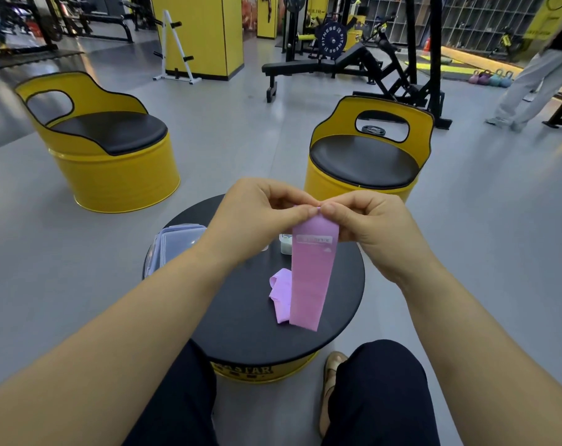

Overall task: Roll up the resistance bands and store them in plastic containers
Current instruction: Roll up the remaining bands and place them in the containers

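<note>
Dark-trousered knees [379,391] and a sandalled foot [332,375] frame the bottom of the view, with both bare forearms reaching forward over a round black bench [241,333] set on a yellow drum. On the bench lies a crumpled lilac band [281,294], loose and unrolled. Just beside it, a pink band [311,275] hangs at full length with its lower end near the bench top. Its upper edge is pinched between the curled fingers of the left hand [257,207] and the right hand [366,220], which meet at that edge. Rolling looks barely begun, if at all: no finished roll shows, and both bands have yet to go into storage. A clear lidded container [176,243] sits at the bench's left rim, and a small clear tub [285,244] peeks out behind the pink band; I cannot tell what either holds. Beyond, two yellow drum seats [112,162] with black cushions stand on a grey gym floor [224,117], then a white plate rack [173,49], kettlebells [492,78] and a person walking [537,85] at far right
</note>
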Demonstrator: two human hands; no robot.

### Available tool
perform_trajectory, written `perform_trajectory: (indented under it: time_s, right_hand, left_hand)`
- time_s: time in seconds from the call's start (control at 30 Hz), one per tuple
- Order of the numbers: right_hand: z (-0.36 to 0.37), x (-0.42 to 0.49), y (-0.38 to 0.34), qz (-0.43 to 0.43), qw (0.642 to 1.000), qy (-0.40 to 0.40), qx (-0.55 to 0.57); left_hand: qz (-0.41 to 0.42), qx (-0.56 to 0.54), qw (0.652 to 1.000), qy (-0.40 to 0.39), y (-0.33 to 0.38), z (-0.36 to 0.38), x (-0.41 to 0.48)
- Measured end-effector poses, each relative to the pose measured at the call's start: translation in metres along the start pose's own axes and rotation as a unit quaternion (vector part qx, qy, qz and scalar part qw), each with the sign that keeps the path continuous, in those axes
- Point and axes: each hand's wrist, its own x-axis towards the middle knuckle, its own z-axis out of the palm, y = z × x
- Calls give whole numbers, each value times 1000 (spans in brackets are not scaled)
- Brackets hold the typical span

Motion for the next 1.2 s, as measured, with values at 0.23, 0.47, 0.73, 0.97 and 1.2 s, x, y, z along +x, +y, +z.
perform_trajectory:
  time_s: [0.23,0.47,0.73,0.97,1.2]
  right_hand:
    - [-3,1,-3,58,995,-47,59]
    - [-3,2,-2,79,993,-51,73]
    - [-3,0,-3,62,997,-17,46]
    - [-2,-1,-3,26,1000,-3,10]
    - [-4,-3,-4,18,1000,-8,-2]
  left_hand:
    - [-33,-51,998,-36,4,-5,-2]
    - [-45,-46,997,-30,1,-4,-2]
    - [-65,-81,994,-28,-7,-4,-2]
    - [-37,-25,999,-12,-6,-2,-1]
    - [23,22,999,-14,-9,0,-2]
